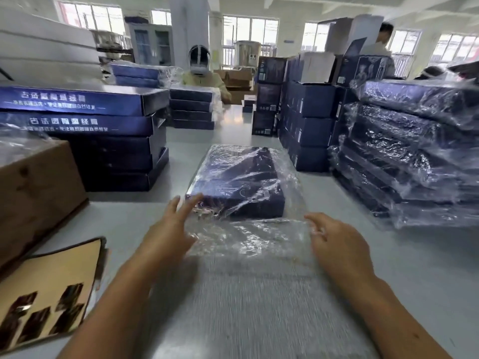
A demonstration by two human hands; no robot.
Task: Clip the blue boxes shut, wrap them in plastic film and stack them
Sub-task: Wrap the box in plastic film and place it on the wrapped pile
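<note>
Plastic film (pixel 243 237) already covers the box (pixel 238 182), which lies in the middle of the table (pixel 388 268), a little toward our near edge, with its short end facing us. A loose flap of film trails from that end across the table toward us, crinkled and not yet folded in. Our hands sit apart, one at each side of the flap. The left hand (pixel 168 229) has its fingers straight and spread, the tips touching the box's near left corner. The right hand (pixel 334 244) has its fingers bent at the flap's right edge; whether they pinch the film or only touch it we cannot tell. We judge that the wrapping step is nearly finished and only this end needs closing. The next move calls for gathering the flap, pulling it taut, and folding it over or under the near end so it clings without slack. Then the box must go onto the wrapped stack (pixel 414 151) by the right edge. The bare stack (pixel 108 141) along the left edge suggests more boxes are waiting for the same treatment.
</note>
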